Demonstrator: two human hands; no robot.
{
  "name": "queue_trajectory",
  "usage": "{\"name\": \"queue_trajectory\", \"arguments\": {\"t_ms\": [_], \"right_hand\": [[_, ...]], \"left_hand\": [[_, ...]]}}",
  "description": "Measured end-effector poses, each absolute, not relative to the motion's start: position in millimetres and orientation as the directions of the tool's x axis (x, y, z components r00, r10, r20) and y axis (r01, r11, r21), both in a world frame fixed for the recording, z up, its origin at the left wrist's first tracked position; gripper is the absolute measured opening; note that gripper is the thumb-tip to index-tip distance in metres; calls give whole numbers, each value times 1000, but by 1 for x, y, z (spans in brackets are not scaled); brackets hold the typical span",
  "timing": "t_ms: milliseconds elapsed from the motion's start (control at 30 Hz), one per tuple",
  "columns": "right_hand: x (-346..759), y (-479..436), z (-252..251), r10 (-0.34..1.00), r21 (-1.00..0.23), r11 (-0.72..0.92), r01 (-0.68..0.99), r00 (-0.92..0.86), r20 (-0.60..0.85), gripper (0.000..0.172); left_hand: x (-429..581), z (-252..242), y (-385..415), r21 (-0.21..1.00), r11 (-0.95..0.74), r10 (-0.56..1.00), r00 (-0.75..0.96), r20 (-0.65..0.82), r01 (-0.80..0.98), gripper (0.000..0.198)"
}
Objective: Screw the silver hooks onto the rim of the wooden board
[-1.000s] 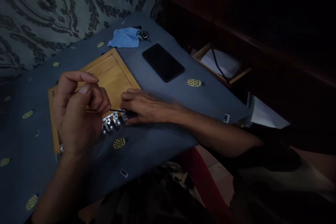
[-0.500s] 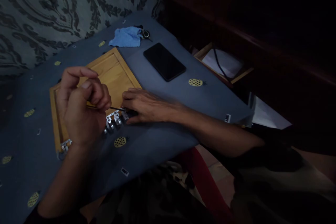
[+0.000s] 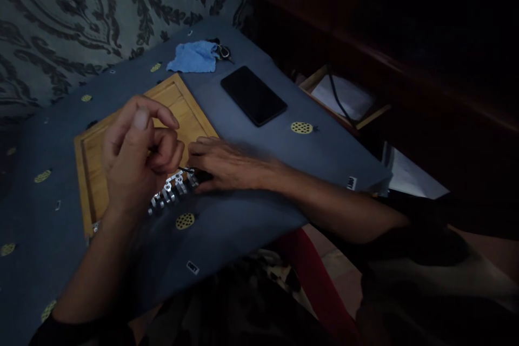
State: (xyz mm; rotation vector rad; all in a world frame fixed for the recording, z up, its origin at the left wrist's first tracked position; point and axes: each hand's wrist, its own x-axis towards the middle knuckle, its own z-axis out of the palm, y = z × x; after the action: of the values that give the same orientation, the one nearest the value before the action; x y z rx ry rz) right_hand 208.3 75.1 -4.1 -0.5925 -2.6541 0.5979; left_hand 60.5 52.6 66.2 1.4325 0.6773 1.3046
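Silvery metal bracket row (image 3: 170, 193): at the near edge of the wooden tray (image 3: 178, 100), long axis near-left to far-right. Right hand (image 3: 227, 165) lies flat on its right end. Left hand (image 3: 135, 165), just left, pinches a thin dark rod (image 3: 185, 170) aimed at that end.

Shows two bare forearms, both entering from the near edge. Angles the left forearm up from the near left corner, with the left hand (image 3: 138, 165) lifted, its back facing the viewer. Curls the fingers inward toward the palm, thumb tip upright beside the arched index finger in a tight pinch. Extends the right forearm low from the near right, running leftward. Lays the right hand (image 3: 223, 165) flat, palm down, fingers straight and together, tips just beside the left knuckles.
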Motion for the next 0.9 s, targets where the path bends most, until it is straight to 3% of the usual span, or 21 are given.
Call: {"name": "queue_trajectory", "arguments": {"t_ms": [267,367,567,667,733,900], "right_hand": [[209,76,-5,464,-495,816,298,-849,254,30],[209,76,-8,461,-499,818,285,-844,274,31],[209,77,-9,462,-496,817,293,-847,261,30],[209,77,-9,455,-485,823,294,-854,254,35],[209,78,-9,455,-480,826,297,-853,255,34],[208,78,-9,462,-478,822,309,-854,242,38]], "left_hand": [[49,69,66,953,-203,809,510,292,-224,25],[47,67,68,959,-186,818,507,271,-213,26],[49,77,53,901,-332,890,223,397,-280,23],[52,87,45,902,-378,921,15,390,-211,47],[55,89,43,910,-386,923,-50,383,-149,52],[62,78,40,912,-401,910,-152,386,-86,32]]}}
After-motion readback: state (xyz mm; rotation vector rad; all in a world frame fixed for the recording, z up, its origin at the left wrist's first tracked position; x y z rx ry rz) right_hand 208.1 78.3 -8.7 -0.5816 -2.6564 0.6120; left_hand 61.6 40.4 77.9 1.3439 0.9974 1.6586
